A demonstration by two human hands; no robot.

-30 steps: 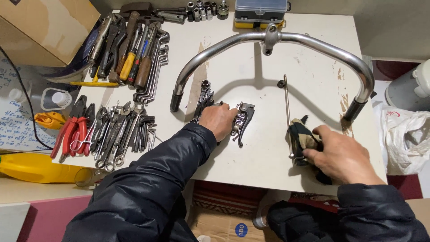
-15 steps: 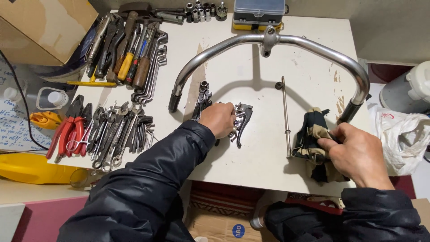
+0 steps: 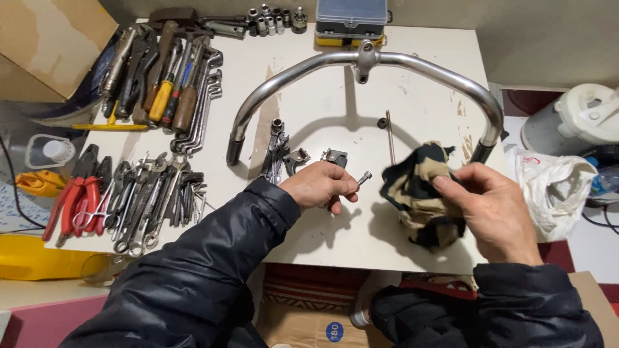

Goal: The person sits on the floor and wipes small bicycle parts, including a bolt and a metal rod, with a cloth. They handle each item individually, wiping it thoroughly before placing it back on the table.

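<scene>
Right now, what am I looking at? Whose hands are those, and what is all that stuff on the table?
A camera worn on a person's head looks down at their own two hands over a white table. The left hand pinches a small metal bolt. The right hand holds a black-and-tan rag. A curved chrome handlebar lies across the table, with a thin metal rod inside its curve. On the left lie wrenches, red-handled pliers and screwdrivers.

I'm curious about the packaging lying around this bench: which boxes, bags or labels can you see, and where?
Cardboard box: top left, brown, flaps open.
Plastic case: table's far edge, clear lid, yellow base.
Plastic bag: right of the table, white, crumpled.
Round sticker: bottom centre on brown cardboard, blue.
</scene>
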